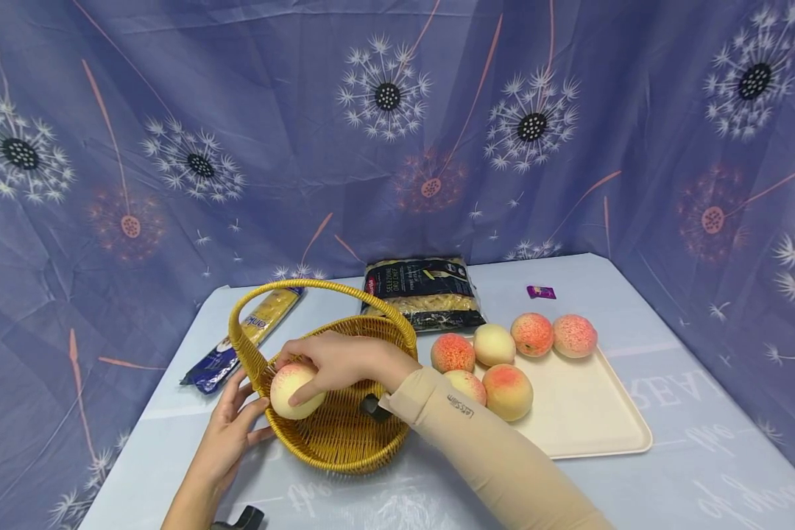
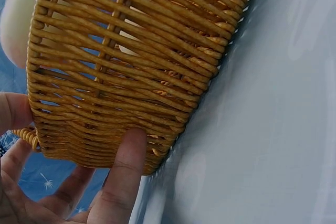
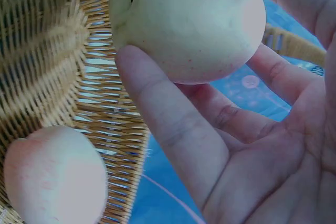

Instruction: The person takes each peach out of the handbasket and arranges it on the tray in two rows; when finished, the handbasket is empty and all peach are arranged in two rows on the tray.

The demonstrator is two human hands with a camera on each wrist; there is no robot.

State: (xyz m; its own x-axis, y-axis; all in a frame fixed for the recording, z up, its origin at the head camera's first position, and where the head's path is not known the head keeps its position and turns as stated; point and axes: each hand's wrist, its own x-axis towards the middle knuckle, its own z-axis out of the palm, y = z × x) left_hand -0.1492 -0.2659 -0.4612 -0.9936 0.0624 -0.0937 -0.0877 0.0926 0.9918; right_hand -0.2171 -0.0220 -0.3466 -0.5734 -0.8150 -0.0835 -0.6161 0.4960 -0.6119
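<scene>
A pale peach (image 1: pixel 294 390) with a pink blush is in my right hand (image 1: pixel 344 361), which grips it above the left rim of the yellow wicker basket (image 1: pixel 344 464). In the right wrist view, fingers and thumb curve around this peach. A second peach (image 3: pixel 56 177) lies inside the basket in that view; in the head view my right hand and wrist mostly hide it. My left hand (image 1: pixel 225 434) holds the basket's left side from outside. The left wrist view shows one fingertip at the rim and another digit pressed against the woven wall (image 2: pixel 121 93).
Right of the basket, several peaches (image 1: pixel 509 391) sit on and around the left part of a cream tray (image 1: pixel 589 412). Behind stand a dark pasta bag (image 1: pixel 424 294) and a small purple packet (image 1: pixel 541 292). A blue-and-yellow pasta pack (image 1: pixel 245 338) lies behind the left hand. The basket's tall handle (image 1: pixel 318 284) arches overhead.
</scene>
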